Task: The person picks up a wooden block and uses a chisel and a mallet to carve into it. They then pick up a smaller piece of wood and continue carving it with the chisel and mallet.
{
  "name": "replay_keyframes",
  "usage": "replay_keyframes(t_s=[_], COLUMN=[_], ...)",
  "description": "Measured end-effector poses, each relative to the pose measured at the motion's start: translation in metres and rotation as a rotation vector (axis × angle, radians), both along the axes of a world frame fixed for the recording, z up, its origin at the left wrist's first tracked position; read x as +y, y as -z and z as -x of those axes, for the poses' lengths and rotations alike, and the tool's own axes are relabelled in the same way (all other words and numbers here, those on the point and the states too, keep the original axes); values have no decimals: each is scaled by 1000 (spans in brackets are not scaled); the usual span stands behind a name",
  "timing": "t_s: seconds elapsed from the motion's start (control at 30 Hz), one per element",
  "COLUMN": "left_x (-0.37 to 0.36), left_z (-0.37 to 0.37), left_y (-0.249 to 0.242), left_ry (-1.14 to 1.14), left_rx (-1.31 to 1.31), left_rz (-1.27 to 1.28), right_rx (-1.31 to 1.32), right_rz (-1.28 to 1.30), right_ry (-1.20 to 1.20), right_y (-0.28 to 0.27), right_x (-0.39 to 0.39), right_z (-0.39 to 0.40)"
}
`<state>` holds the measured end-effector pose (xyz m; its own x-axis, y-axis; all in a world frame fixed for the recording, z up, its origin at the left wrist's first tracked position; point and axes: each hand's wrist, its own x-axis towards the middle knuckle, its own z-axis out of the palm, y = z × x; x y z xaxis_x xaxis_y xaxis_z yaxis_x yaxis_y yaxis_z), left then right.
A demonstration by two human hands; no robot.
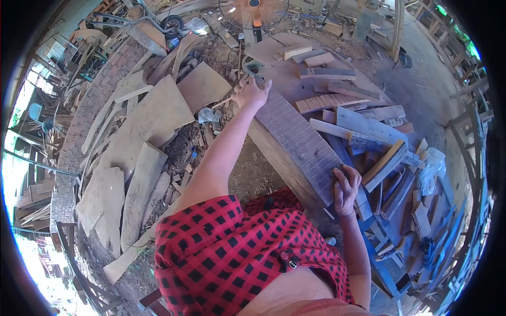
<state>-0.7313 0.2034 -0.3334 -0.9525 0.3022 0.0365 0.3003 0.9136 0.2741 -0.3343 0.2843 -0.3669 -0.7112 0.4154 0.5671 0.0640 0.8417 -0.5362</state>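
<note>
A long, thick wooden beam (pixel 282 158) stretches diagonally in front of me. Its top face (pixel 303 138) is marked crosswise by many closely spaced lines, like a row of narrow wooden strips. My left hand (pixel 252 92) is at the beam's far end, fingers curled and thumb sticking out to the right. Whatever those fingers hold, if anything, is hidden. Near the close end, my right hand (pixel 346 188) rests against the right edge, fingers bent but apart. No object shows in it.
Wooden slabs (pixel 150 118) cover the ground on the left. A low board surface (pixel 274 55) ahead bears several wood pieces (pixel 328 73). Offcuts (pixel 390 163) pile up on the right beside a clear plastic bag (pixel 432 168). A wheelbarrow (pixel 147 32) stands far left.
</note>
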Motion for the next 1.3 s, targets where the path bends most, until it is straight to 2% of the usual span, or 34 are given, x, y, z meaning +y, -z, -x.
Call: replay_keyframes(t_s=[0.17, 0.33, 0.4, 0.43, 0.47, 0.5, 0.53, 0.57, 0.6, 0.63, 0.67, 0.7, 0.73, 0.77, 0.87, 1.0, 1.07, 1.17, 1.23, 1.3], left_x=[-2, 1, -1, 1, 2, 13, 10, 11, 22, 6, 10, 9, 12, 14, 7, 4, 4, 3, 6, 5], left_z=[-3, 1, -5, 8, 11, 47, 80, 84, 115, 56, 47, 22, 4, -5, 17, 7, 26, -6, 13, 17], left_y=[-6, 4, -6, 9, 13, 56, 75, 74, 84, 39, 34, 17, 11, 7, 17, 11, 18, -2, 13, 17], left_ry=[4, 30, 48, 93, 119, 67, 297, 281, 194, 356, 170, 216, 157, 74, 81, 106, 203, 119, 82, 43], left_rx=[-28, 69, 7, -12, 0, 104, 99, 62, 45, 89, 123, 121, 81, 49, 110, 31, 43, 3, 6, 83], left_rz=[-20, -26, -23, -39, -75, -73, -83, -166, 67, -89, -4, 9, 4, -5, 31, -51, -17, -54, -68, -47], right_rx=[-41, -113, -100, -123, -243, -290, -440, -661, -659, -849, -890, -968, -1000, -1022, -1076, -1169, -1031, -1044, -913, -874], right_rz=[-20, -191, -170, -144, -103, -199, -272, -177, -226, -203, -112, -81, -35, -8, 80, 31, 45, 10, 36, -45], right_ry=[28, 31, 13, 13, -26, -2, 57, 40, -15, -40, -41, -56, -56, -75, -5, -28, -72, -37, 94, 139], right_y=[-5, -25, -35, -32, -45, -40, -37, -56, -68, -74, -83, -92, -100, -105, -95, -105, -115, -104, -89, -76], right_x=[-4, -3, 0, 4, 6, 9, 12, 11, 9, 12, 12, 12, 16, 19, 20, 16, 4, -4, -16, -27], right_z=[0, -1, 1, 2, 4, 5, 11, 12, 14, 22, 27, 29, 27, 29, 59, 64, 53, 52, 48, 49])
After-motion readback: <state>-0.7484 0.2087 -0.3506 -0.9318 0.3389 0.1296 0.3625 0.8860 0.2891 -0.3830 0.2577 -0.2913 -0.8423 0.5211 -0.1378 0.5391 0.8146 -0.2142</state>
